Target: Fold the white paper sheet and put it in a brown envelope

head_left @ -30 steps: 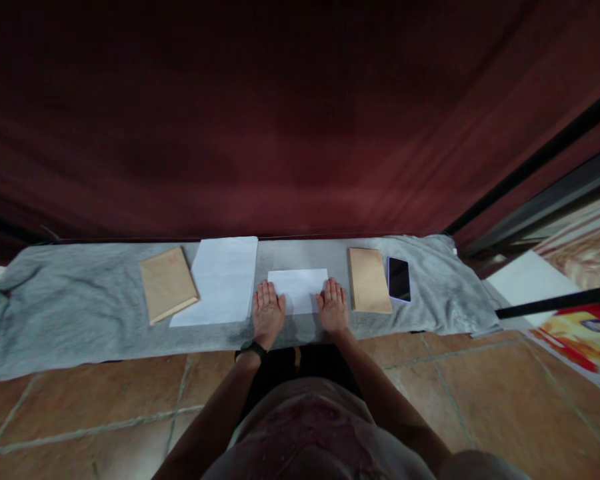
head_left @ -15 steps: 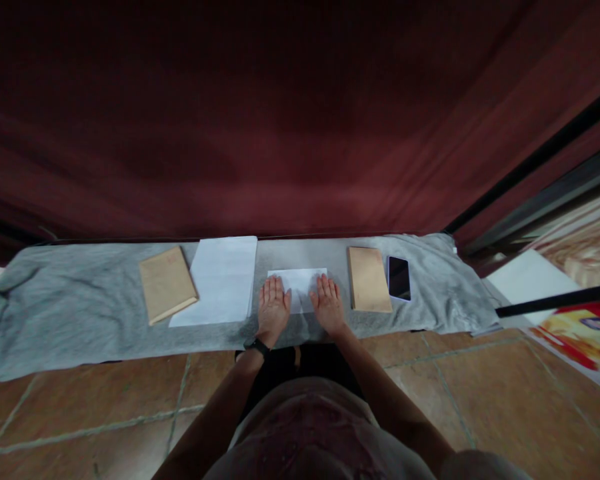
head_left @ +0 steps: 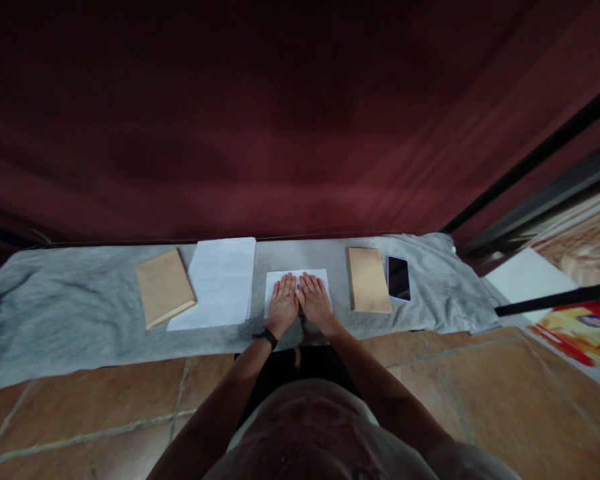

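A small white sheet of paper (head_left: 271, 283) lies on the grey cloth right in front of me, and both palms cover most of its middle. My left hand (head_left: 283, 305) rests flat on it, fingers stretched forward, a dark watch on that wrist. Close beside it, my right hand (head_left: 314, 299) also lies flat, its thumb near or touching the left one. Neither hand grips anything. Left of them are larger white sheets (head_left: 223, 283), and a brown book-like packet (head_left: 166, 287) overlaps their left edge.
To the right lie another brown book-like packet (head_left: 369, 280) and a phone (head_left: 399, 278). The grey cloth (head_left: 80, 300) covers a narrow bench against a dark red curtain (head_left: 260, 167). A black bar (head_left: 555, 299) crosses at the right, by a red and yellow printed sheet (head_left: 587, 340).
My two hands have slid inward over the small paper, from its sides to its middle, and now lie side by side. The things around them look unmoved.
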Demonstrator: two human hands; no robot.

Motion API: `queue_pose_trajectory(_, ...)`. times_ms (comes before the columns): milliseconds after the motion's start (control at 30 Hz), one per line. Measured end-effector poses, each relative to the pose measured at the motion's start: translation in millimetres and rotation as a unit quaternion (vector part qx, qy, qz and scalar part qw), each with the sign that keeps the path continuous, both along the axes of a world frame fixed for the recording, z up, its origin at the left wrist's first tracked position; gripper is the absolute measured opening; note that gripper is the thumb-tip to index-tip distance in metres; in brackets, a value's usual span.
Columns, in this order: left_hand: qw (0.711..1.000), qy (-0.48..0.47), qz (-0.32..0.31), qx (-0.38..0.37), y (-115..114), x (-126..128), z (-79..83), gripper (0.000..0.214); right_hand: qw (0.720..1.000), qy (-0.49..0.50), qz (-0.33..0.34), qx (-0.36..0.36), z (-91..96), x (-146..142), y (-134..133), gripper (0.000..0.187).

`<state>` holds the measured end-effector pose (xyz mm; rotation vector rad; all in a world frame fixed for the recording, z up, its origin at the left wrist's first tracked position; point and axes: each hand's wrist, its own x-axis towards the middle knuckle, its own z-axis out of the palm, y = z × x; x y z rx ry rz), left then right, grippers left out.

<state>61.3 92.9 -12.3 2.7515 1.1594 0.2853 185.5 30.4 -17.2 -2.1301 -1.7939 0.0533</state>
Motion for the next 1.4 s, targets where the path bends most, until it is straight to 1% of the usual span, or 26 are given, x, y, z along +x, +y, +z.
queue_pose_trajectory(233,1.0,-0.004,0.008,0.006,-0.3,0.1,-0.6,0.058,1.0,-0.01,-0.011,-0.015,-0.3,0.7,-1.1,0.054)
queue_pose_trajectory(567,0.999,-0.023,0.029,0.01,0.5,-2.3,-5.5,0.058,1.0,-0.005,-0.026,-0.009,2.7,-0.4,-2.8,0.054)
queue_pose_trajectory(767,0.999,-0.031,0.043,0.008,2.3,-3.8,-3.1,0.058,0.998,0.011,-0.066,0.012,0.3,-0.2,-2.4,0.054)
queue_pose_trajectory(900,0.998,-0.032,0.062,0.009,3.3,-5.0,-2.0,0.059,0.997,0.007,-0.081,0.014,-0.1,0.0,-3.1,0.054)
queue_pose_trajectory(1100,0.995,-0.034,0.096,0.005,5.5,-8.4,-4.8,0.061,0.995,0.001,-0.104,0.008,0.1,2.3,-5.4,0.054)
queue_pose_trajectory(1400,0.988,-0.044,0.145,0.013,7.3,-13.6,-3.2,0.062,0.988,0.001,-0.146,0.043,-5.6,6.0,-10.0,0.056)
